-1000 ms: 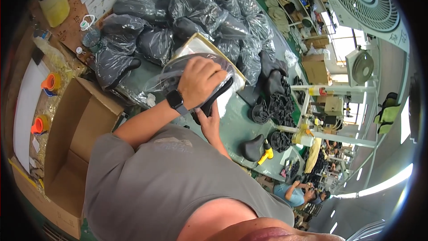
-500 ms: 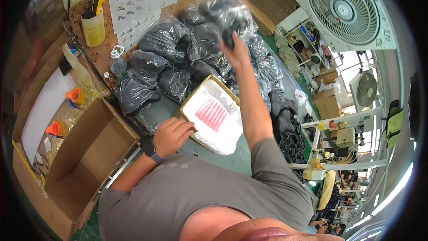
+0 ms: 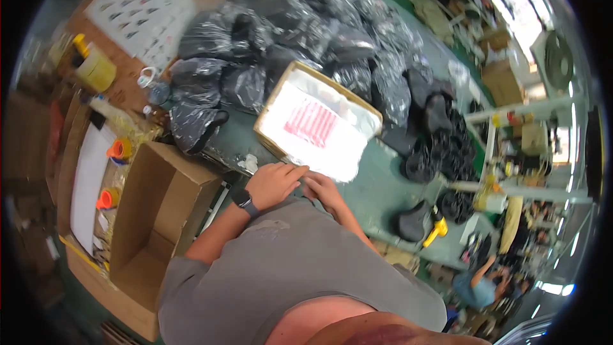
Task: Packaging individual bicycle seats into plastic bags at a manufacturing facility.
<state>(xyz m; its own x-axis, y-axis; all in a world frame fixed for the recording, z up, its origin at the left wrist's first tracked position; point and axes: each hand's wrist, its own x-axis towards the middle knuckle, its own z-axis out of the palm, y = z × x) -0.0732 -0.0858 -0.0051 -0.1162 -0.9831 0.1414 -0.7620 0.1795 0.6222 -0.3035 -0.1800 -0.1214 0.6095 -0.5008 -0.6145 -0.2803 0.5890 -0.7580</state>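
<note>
Two are working just beside the box (image 3: pixel 274 97) — left hand (image 3: pixel 273 185), right hand (image 3: pixel 324 191), grips unclear; white sheets (image 3: pixel 345 147) are lying in it. Seemingly they're separating one — next calling for fine pinching.

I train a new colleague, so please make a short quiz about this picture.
1. True or false: the large cardboard box is right of the small box.
2. The yellow tool lies beside (a) a bottle, (b) a black seat, (c) a fan?
3. At which side of the small box, near or far, are the left hand and right hand?

Key: 1. False, it is left; 2. b; 3. near side.
</note>
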